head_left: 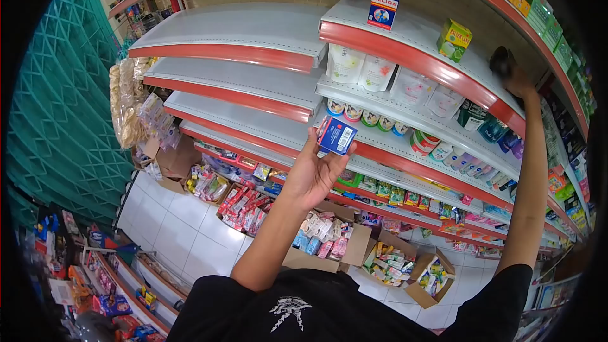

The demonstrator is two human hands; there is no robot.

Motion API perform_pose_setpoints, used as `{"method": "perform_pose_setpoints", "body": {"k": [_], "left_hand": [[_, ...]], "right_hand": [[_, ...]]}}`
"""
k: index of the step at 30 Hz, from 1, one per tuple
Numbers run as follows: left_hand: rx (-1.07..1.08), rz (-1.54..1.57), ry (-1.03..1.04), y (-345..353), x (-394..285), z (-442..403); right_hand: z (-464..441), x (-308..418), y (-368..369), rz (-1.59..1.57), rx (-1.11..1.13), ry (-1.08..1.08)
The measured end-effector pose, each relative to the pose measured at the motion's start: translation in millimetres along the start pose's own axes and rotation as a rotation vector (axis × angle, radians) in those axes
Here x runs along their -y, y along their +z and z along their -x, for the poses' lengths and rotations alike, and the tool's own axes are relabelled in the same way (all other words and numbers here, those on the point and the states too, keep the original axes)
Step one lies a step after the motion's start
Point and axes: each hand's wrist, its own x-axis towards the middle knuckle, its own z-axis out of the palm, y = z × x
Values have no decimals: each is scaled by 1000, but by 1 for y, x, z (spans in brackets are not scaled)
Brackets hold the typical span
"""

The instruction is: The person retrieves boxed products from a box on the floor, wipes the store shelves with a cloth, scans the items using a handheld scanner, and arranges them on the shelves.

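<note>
My left hand [311, 180] is raised in front of the shelves, its fingers closed around a small blue box [336, 135] with a barcode on the side facing me. Over the right end of the upper shelf [411, 19], my right hand [520, 82] grips a dark rounded object [501, 62] whose kind I cannot make out. On that same shelf stand a blue and white Geliga box [383, 9] and, between it and my right hand, a green and yellow balm box [454, 40].
Bare grey shelves [228, 28] with red edges lie to the left. White pouches [345, 64] and jars [353, 113] fill the shelves below. Cardboard boxes [359, 244] of packaged goods stand on the tiled floor [171, 228]. A green folding gate [63, 88] is at far left.
</note>
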Motion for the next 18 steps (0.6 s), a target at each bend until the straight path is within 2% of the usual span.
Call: {"method": "perform_pose_setpoints", "body": {"k": [3,5,8,10,11,13,14,16,18], "left_hand": [[10,4,-9,-1,-12,-3],[49,41,-32,-3,-17,-4],[63,57,-35,-9,-22,-4],[53,80,-39,-10,-23,-4],[41,92,-50,-10,-23,-3],[53,89,-40,-9,-21,-3],[66,84,-37,-9,-20,-3],[59,83,-33,-8,-18,-4],[55,81,-29,-7,-14,-7]], "right_hand": [[-7,5,-8,124,47,56],[1,19,-17,94,56,96],[3,18,-12,-6,7,40],[15,26,-9,-18,-178,65],[19,23,-8,-19,-176,59],[24,18,-10,135,-368,-243],[27,15,-9,130,-373,-249],[43,29,-18,346,-533,-383],[56,29,-25,352,-539,-410]]}}
